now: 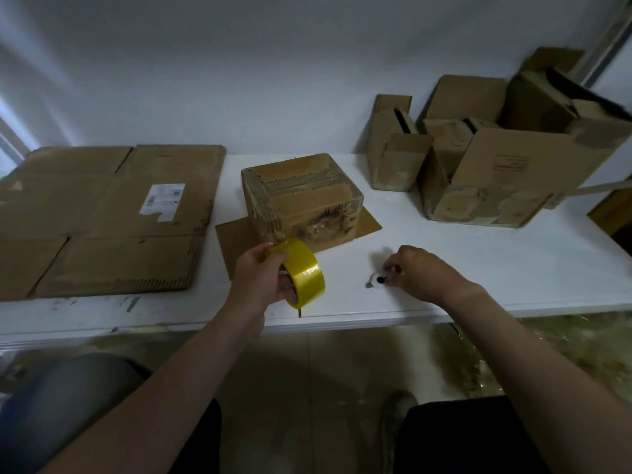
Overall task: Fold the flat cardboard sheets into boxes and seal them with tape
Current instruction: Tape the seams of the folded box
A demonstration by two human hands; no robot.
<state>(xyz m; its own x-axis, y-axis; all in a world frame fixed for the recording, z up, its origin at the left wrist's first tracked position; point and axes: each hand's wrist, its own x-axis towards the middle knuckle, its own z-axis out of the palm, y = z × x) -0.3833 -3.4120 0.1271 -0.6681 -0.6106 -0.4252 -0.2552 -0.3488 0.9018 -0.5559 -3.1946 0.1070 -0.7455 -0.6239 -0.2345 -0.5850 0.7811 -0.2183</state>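
Flat cardboard sheet (102, 220): left of the folded box (301, 193), lying on the white worktop (478, 268). Bears a white label (162, 202), print too small to read.
Left grip (263, 278): just in front of the folded box, fingers curled round the yellow tape roll (304, 271).
Right grip (417, 271): front-right of the folded box, fingertips pinching a small white item (378, 279) with a black spot, on the worktop.
Open boxes (496, 172): right of the folded box, clustered. The largest carries a printed mark, illegible.
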